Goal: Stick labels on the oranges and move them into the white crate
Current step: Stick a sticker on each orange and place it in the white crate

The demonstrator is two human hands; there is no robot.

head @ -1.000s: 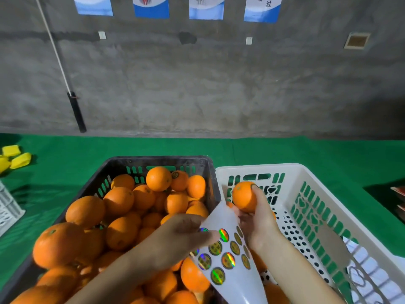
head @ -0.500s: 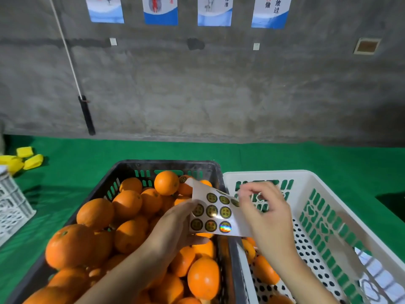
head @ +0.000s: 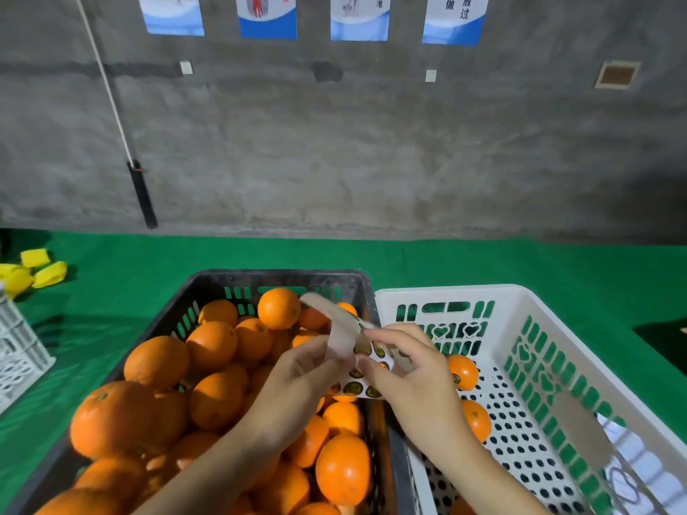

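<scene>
From the head view, both hands meet over the seam where the black crate [head: 275, 278] and the white crate [head: 520, 302] stand side by side and touching on a green cloth [head: 483, 262]. The left hand [head: 293, 384] grips the label sheet [head: 340, 341] with curled fingers at its left edge; the sheet curls upward, blank backing toward the camera, with round shiny labels showing lower down. The right hand [head: 412, 377] has thumb and forefinger closed together on the sheet's right part, among the labels; whether one label is lifted cannot be told. The black crate is heaped with oranges [head: 156, 362]. In the white crate a few oranges lie on the perforated floor near its left wall, one labelled orange [head: 463, 371] just beyond the right hand. Yellow objects [head: 44, 273] lie far left on the cloth, beside a second white crate [head: 18, 351] at the left edge.
</scene>
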